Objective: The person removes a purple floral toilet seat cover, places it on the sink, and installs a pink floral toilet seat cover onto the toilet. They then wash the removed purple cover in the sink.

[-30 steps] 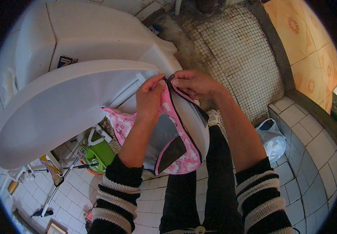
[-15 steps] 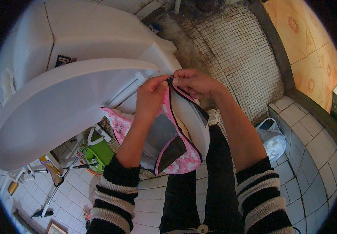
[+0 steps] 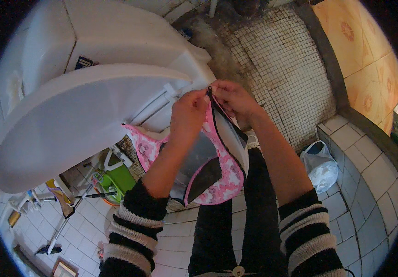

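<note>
A pink floral fabric toilet seat cover [image 3: 224, 189] with black zip edging lies over the bowl end of a white toilet. Its far right end is pinched up between my hands. The fingers of my left hand [image 3: 187, 113] close on the black-edged fabric from the left. From the right, my right hand [image 3: 231, 99] grips the same black edge, thumb and fingers together. Dark grey shows through the opening in the middle of the cover. My left wrist hides part of it. The raised white toilet lid [image 3: 79, 120] leans to the left.
Behind the lid stands the white toilet tank [image 3: 125, 37]. A green bucket [image 3: 123, 182] and a long-handled pole are at the lower left. To the right sits a white plastic bag [image 3: 321, 171] by a tiled ledge [image 3: 369, 159]. Small mosaic tiles [image 3: 277, 60] cover the far floor.
Both hands, still pinching the cover's edge, have shifted slightly to the right. The cover's near right side has moved a little right as well.
</note>
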The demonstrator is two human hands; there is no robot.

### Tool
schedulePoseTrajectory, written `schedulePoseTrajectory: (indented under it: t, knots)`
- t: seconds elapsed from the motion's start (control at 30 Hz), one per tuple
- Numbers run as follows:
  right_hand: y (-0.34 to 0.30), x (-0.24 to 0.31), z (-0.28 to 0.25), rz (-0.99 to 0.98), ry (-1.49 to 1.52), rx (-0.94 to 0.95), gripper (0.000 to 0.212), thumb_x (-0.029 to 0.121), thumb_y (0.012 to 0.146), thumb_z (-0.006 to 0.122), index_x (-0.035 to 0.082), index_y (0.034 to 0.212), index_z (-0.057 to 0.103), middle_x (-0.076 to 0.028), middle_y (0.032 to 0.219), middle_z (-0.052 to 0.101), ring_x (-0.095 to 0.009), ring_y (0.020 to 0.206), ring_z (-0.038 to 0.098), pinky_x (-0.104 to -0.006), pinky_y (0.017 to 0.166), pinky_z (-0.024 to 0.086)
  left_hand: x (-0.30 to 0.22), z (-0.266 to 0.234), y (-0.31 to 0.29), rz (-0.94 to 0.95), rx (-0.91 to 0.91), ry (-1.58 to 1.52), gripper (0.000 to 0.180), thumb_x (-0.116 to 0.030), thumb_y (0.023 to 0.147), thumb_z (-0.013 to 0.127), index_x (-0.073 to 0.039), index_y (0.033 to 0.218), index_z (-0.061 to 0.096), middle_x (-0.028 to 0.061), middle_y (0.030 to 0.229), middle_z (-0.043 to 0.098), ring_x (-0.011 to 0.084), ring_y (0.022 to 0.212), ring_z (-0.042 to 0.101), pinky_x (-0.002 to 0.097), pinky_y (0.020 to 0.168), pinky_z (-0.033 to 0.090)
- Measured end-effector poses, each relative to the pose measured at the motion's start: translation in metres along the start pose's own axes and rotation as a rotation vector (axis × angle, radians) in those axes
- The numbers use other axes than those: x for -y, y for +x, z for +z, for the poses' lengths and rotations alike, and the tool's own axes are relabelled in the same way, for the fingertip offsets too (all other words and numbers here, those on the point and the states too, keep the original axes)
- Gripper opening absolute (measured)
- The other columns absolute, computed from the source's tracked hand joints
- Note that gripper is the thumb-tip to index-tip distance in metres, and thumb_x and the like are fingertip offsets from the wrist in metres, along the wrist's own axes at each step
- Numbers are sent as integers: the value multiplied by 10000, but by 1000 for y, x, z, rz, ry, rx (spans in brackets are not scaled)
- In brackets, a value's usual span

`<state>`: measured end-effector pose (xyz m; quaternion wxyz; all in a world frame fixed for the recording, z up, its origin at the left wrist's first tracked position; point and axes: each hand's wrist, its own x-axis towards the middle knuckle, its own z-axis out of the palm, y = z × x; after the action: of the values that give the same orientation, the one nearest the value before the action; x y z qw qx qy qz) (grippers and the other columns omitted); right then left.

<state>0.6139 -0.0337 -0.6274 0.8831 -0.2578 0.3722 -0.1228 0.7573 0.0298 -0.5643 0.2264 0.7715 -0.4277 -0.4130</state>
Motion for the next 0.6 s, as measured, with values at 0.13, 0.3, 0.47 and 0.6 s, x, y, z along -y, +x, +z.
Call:
schedulePoseTrajectory:
  t: [0.13,0.3,0.47,0.6]
  knots:
    - [-12,8,14,-101,41,-94,200,246,879,553,79,988,554,15,699,492,-65,514,443,-204,407,357,-11,-5,9,-364,103,-539,272,-110,821,541,0,1064,596,64,776,603,119,668,552,248,600,441]
    - [-26,8,17,-191,-99,-155,164,175,860,576,91,1000,568,15,750,517,-60,579,466,-203,474,382,-18,-10,17,-305,202,-477,293,-113,820,507,9,1074,588,40,805,598,82,679,522,219,603,426]
    - [-31,6,14,-321,-379,-239,120,102,835,580,74,953,577,-23,766,547,-127,651,523,-249,558,430,-23,-10,22,-239,299,-364,311,-83,801,490,-4,1084,590,63,838,610,107,742,541,232,664,437]
    - [-35,11,8,-881,-1083,-398,161,37,786,560,64,944,545,-110,832,560,-290,736,557,-343,623,462,-25,-13,38,-127,423,-95,299,-76,776,524,4,1052,605,110,883,633,151,802,580,270,716,455]
